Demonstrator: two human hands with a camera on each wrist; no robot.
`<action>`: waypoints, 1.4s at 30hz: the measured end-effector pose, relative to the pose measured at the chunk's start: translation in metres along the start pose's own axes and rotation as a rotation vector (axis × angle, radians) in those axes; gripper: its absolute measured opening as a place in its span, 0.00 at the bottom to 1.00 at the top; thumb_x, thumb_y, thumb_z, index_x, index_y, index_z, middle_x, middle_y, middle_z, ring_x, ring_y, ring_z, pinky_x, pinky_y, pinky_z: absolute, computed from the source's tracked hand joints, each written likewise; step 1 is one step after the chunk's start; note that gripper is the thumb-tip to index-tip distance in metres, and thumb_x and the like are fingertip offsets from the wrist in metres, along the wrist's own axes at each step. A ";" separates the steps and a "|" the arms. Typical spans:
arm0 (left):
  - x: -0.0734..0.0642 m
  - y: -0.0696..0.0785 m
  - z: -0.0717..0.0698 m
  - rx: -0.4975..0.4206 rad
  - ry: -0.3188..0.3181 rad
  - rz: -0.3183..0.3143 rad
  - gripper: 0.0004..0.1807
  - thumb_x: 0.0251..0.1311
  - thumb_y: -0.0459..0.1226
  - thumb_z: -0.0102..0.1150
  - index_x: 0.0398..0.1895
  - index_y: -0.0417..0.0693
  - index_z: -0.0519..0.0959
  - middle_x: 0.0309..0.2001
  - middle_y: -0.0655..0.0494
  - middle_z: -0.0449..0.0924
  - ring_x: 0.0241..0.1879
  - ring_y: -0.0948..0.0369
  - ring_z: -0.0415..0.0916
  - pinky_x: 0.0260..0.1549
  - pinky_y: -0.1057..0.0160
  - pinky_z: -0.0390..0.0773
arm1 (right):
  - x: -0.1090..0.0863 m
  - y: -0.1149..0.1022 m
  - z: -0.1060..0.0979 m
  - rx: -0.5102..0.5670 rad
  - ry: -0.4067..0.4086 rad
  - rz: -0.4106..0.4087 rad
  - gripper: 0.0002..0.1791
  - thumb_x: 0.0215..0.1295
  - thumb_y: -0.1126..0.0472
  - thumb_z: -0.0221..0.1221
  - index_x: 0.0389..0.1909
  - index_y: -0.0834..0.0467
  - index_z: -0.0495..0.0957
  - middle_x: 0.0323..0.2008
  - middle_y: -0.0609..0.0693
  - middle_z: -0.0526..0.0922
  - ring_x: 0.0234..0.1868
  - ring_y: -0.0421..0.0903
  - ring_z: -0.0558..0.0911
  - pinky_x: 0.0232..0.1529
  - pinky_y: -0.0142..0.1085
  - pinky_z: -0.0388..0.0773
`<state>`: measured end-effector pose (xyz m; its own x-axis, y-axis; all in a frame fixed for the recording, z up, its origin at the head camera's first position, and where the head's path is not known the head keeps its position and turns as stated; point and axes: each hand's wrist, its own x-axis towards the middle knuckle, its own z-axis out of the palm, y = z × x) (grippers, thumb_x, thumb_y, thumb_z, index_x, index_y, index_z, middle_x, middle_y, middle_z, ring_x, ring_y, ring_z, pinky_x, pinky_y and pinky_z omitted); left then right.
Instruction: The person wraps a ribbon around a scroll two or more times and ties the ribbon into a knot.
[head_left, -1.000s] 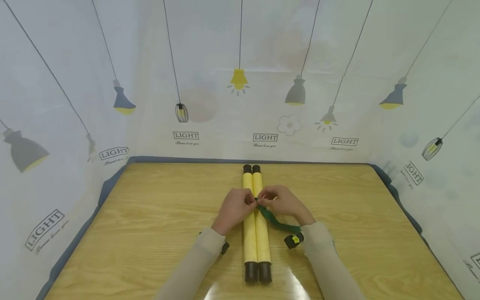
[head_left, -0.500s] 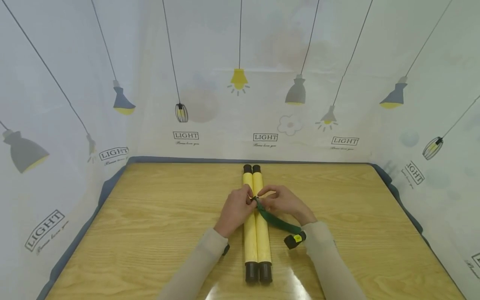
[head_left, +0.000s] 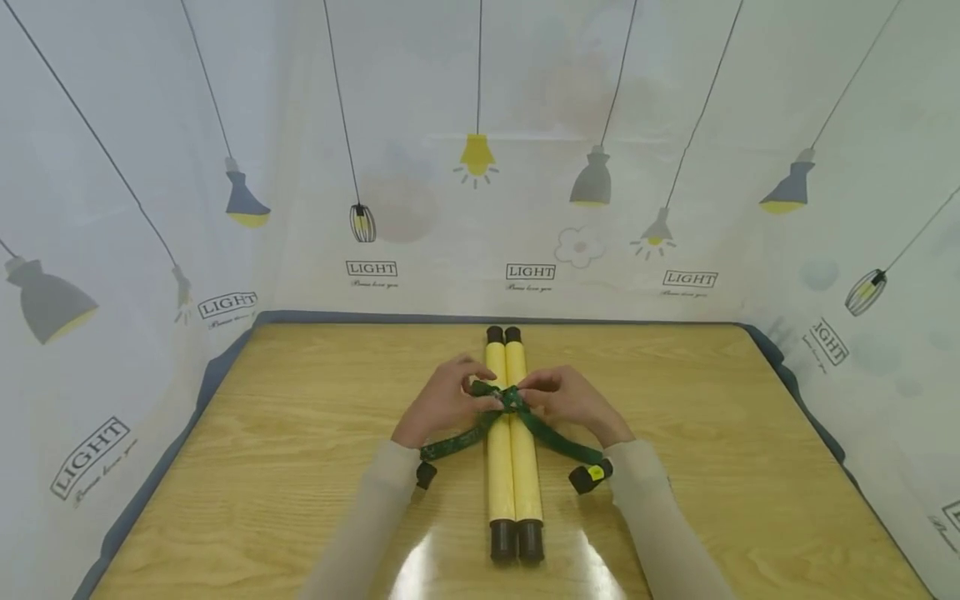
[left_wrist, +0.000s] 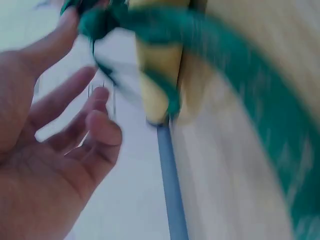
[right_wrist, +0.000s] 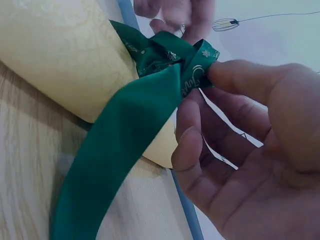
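Observation:
Two yellow patterned rolls [head_left: 514, 467] with dark end caps lie side by side on the table. A green printed ribbon [head_left: 558, 442] goes across them, knotted on top near the middle, its tails trailing to both sides. My right hand [head_left: 576, 404] pinches a ribbon loop at the knot between thumb and forefinger; in the right wrist view white lettering shows on the ribbon [right_wrist: 130, 115]. At the knot's left side, my left hand [head_left: 446, 398] has its thumb against the ribbon and its fingers spread loosely apart. The left wrist view is blurred.
The wooden table [head_left: 315, 400] extends around the rolls. Behind it and at both sides hangs a white sheet [head_left: 420, 167] printed with lamps. Small black devices [head_left: 588, 477] sit by the wrists.
My left hand has drawn away to the left from the knot and its fingers have spread. More ribbon shows now, with a loop and the left tail in sight. The right hand stays nearly in place.

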<state>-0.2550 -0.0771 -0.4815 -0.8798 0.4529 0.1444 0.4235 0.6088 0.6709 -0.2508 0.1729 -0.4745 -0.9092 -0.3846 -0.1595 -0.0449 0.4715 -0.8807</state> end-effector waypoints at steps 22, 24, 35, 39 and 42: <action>-0.005 -0.025 -0.022 -0.036 -0.100 -0.022 0.04 0.69 0.38 0.64 0.39 0.50 0.87 0.33 0.61 0.83 0.33 0.63 0.75 0.34 0.64 0.76 | -0.002 0.002 -0.011 -0.084 0.057 -0.097 0.06 0.70 0.57 0.64 0.42 0.55 0.84 0.40 0.52 0.87 0.42 0.52 0.82 0.38 0.39 0.80; -0.005 -0.028 -0.025 -0.047 -0.099 -0.011 0.04 0.70 0.39 0.63 0.40 0.51 0.86 0.34 0.62 0.84 0.35 0.64 0.77 0.37 0.62 0.77 | -0.003 0.002 -0.011 -0.089 0.060 -0.106 0.07 0.70 0.56 0.65 0.42 0.55 0.84 0.39 0.52 0.86 0.41 0.54 0.83 0.38 0.39 0.81; -0.010 -0.036 -0.038 -0.106 -0.073 -0.031 0.05 0.71 0.44 0.63 0.42 0.58 0.86 0.37 0.62 0.85 0.38 0.63 0.79 0.45 0.59 0.78 | -0.006 0.012 -0.025 -0.140 0.111 -0.104 0.08 0.70 0.53 0.64 0.43 0.50 0.87 0.42 0.49 0.89 0.44 0.51 0.85 0.42 0.42 0.84; -0.016 -0.039 -0.042 -0.139 -0.075 -0.052 0.05 0.71 0.44 0.63 0.43 0.57 0.86 0.38 0.61 0.85 0.39 0.62 0.79 0.45 0.58 0.78 | -0.009 0.018 -0.032 -0.168 0.145 -0.102 0.09 0.71 0.53 0.63 0.44 0.53 0.87 0.44 0.51 0.89 0.44 0.50 0.85 0.39 0.38 0.83; -0.020 -0.042 -0.046 -0.161 -0.075 -0.064 0.05 0.70 0.44 0.64 0.44 0.58 0.86 0.39 0.60 0.85 0.40 0.61 0.79 0.44 0.58 0.78 | -0.012 0.022 -0.037 -0.180 0.165 -0.086 0.10 0.71 0.52 0.63 0.44 0.52 0.87 0.45 0.52 0.88 0.44 0.52 0.84 0.38 0.37 0.82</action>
<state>-0.2650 -0.1418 -0.4792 -0.8828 0.4674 0.0467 0.3214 0.5286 0.7857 -0.2567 0.2174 -0.4754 -0.9534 -0.3017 0.0006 -0.1847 0.5819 -0.7920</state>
